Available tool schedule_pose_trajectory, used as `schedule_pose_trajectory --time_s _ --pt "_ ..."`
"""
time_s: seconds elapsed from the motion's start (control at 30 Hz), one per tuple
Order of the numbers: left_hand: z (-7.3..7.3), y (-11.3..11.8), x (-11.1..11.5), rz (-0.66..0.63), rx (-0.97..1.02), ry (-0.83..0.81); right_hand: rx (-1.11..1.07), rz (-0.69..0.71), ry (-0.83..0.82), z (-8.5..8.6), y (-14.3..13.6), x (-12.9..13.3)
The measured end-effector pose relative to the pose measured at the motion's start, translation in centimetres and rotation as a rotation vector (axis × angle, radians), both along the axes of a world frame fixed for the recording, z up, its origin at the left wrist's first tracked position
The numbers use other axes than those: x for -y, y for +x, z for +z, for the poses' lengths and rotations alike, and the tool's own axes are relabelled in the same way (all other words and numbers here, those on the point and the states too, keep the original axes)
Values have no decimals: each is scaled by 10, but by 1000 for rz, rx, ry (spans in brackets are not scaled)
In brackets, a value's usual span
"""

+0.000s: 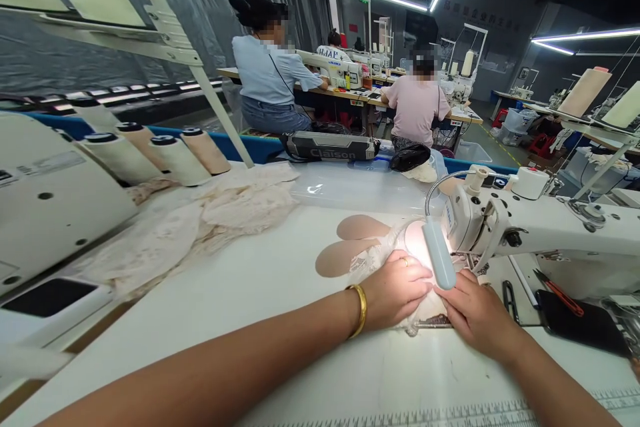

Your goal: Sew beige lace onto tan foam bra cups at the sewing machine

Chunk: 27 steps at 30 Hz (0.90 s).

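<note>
A pale lace garment piece (367, 260) lies at the sewing machine's needle end, brightly lit by a small lamp (439, 257) on a bent metal neck. My left hand (400, 287), with a gold bangle and a ring, has its fingers closed over the fabric left of the lamp. On the other side, my right hand (473, 310) grips the fabric's edge close to the presser foot area, its fingertips partly under the lamp. The needle is hidden behind the lamp and hands. Two beige rounded pads (334, 257) stick out from the lace to the left.
The white sewing machine (540, 220) fills the right side. Beside its base lie a black phone-like slab (583, 323) and orange-handled snips (565, 297). Piled lace (220, 213) and thread cones (183, 163) sit left. A ruler (400, 413) crosses the front edge. Seated people work at machines beyond.
</note>
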<state>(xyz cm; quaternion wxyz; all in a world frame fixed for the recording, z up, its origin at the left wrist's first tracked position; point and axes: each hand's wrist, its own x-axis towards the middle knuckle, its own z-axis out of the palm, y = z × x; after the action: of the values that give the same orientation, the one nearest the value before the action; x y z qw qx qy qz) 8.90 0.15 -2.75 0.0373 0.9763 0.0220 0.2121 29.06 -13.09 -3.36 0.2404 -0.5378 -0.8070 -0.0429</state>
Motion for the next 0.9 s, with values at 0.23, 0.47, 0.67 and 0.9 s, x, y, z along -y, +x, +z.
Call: schedule_pose_trajectory --time_s 0.23,0.47,0.67,0.9 --pt "2 6 -4 18 -3 6 -7 -57 -13 -4 3 -3" --pt "1 8 -5 34 12 1 -4 -95 -20 -7 4 -3" --pt "1 8 -4 35 41 -25 23 -103 19 -7 2 -4" --pt "7 9 -2 83 -5 1 36 -119 18 -11 4 -5"
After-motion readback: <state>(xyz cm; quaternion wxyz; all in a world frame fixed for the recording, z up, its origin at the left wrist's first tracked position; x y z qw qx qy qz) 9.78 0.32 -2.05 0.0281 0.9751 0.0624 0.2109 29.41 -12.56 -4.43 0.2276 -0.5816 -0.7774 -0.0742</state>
